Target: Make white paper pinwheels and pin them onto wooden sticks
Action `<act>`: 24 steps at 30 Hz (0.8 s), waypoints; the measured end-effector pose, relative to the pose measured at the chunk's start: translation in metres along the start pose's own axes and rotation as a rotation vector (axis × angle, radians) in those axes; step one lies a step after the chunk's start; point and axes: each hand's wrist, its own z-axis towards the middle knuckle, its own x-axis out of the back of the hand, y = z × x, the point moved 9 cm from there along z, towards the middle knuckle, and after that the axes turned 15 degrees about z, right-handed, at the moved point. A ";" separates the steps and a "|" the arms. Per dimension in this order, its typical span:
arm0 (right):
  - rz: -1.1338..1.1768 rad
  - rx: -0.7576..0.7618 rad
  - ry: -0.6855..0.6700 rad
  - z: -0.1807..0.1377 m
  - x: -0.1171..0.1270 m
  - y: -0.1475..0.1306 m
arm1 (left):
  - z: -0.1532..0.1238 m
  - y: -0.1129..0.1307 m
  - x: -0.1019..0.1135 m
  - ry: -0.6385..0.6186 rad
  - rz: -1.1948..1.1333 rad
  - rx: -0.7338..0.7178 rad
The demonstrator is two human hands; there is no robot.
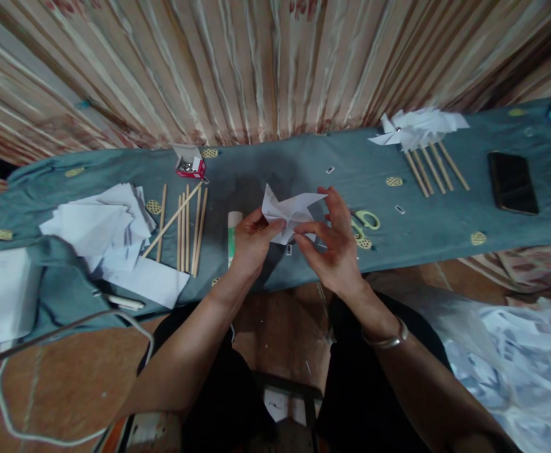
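Note:
A white paper pinwheel (290,211) with folded, pointed blades is held up over the middle of the cloth-covered table. My left hand (252,242) grips its left side, thumb pressed near the centre. On the right, my right hand (334,242) has its fingertips on the paper, some near the centre and one at the tip of the right blade. Whether a small pin sits between these fingers is too small to tell. Just left of my left hand stands a green and white glue stick (232,236). Green-handled scissors (366,221) lie partly behind my right hand.
Left are wooden sticks (187,229), stacked white paper (96,223), a red box of metal pins (190,165) and a white device (5,296). Finished pinwheels (426,129) on sticks and a phone (512,182) lie right. A plastic bag of paper (516,371) sits below.

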 end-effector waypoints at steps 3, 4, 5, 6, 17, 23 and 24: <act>0.006 -0.028 0.025 0.001 0.000 0.002 | 0.000 0.001 -0.001 0.004 0.026 -0.023; 0.002 -0.036 0.036 0.001 0.000 0.002 | 0.000 0.001 -0.001 0.005 0.031 -0.029; -0.001 -0.044 0.048 0.001 0.000 0.002 | -0.001 0.002 -0.001 0.003 0.037 -0.035; -0.003 -0.050 0.061 0.001 0.000 0.002 | -0.001 0.002 -0.002 0.003 0.043 -0.042; -0.007 -0.093 0.123 0.000 0.002 0.012 | -0.006 0.005 -0.004 -0.013 0.105 -0.073; -0.002 -0.117 0.121 0.000 0.002 0.013 | -0.007 0.003 -0.004 -0.014 0.125 -0.074; -0.005 -0.118 0.121 0.000 0.002 0.013 | -0.006 0.003 -0.003 -0.008 0.128 -0.074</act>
